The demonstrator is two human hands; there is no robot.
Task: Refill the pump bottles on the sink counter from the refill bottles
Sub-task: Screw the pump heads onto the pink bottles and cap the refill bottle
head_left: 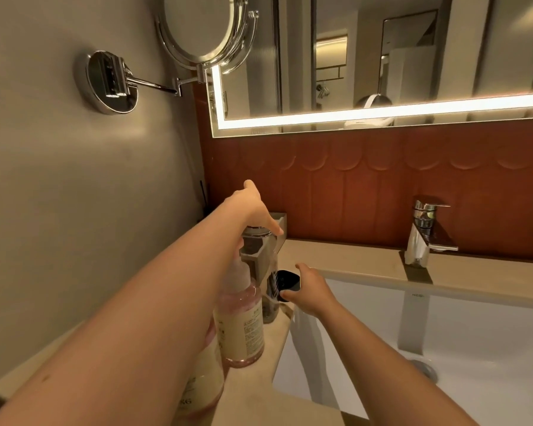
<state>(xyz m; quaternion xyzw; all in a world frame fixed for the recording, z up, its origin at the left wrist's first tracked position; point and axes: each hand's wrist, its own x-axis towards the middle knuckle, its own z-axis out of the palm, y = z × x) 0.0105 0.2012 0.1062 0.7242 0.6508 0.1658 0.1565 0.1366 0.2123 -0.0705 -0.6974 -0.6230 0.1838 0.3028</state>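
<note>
My left hand (pixel 254 210) reaches to the back left corner and lies over the chrome pump head (pixel 257 232) of a bottle standing in a grey wall holder (pixel 259 256). Its fingers stretch forward and its thumb is raised. My right hand (pixel 313 292) pinches a round black cap (pixel 288 282) between thumb and fingers, right beside a dark bottle (pixel 270 302) below the holder. A pink refill bottle (pixel 243 321) with a beige label stands on the counter (pixel 351 259) under my left forearm. A second labelled bottle (pixel 197 388) is mostly hidden behind that arm.
The white sink basin (pixel 474 348) fills the lower right, with a chrome tap (pixel 425 232) on the ledge behind it. A swing-arm shaving mirror (pixel 203 29) juts out from the left wall above the bottles. A lit wall mirror (pixel 382 56) hangs over red tiles.
</note>
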